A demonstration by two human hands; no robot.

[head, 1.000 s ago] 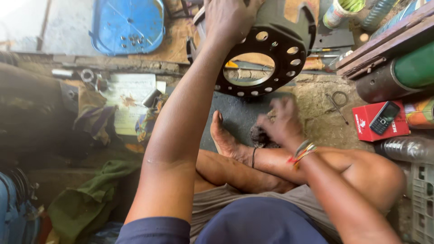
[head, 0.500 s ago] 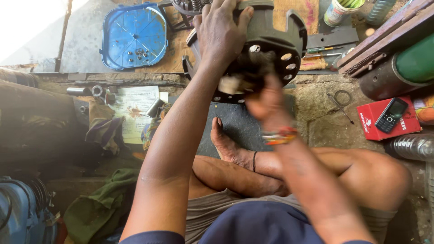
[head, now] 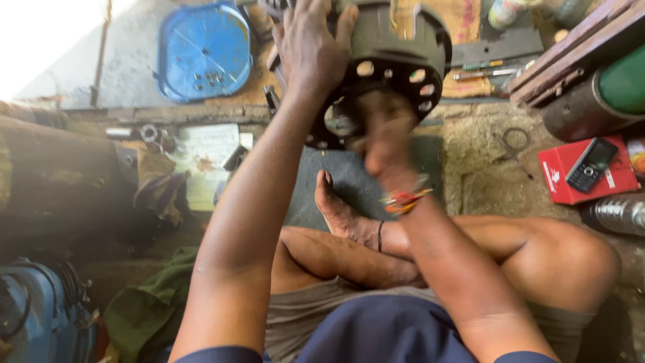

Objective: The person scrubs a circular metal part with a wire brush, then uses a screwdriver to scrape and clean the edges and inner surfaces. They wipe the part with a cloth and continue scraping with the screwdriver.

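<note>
Head view: drum housing [head: 396,50] on edge, holed flange [head: 422,84] toward wearer.

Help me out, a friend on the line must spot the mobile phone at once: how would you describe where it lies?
Start at the big green and rusty cylinder by the right edge. Just below it a flat red box lies on the ground, and the mobile phone rests on top of it. It is the only dark, slim thing with a screen there; the plastic bottle underneath is clear.

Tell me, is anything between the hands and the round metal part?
Nothing visible. The left hand grips the metal part on top. The right hand is blurred and already at its central opening, with no object between them.
</note>
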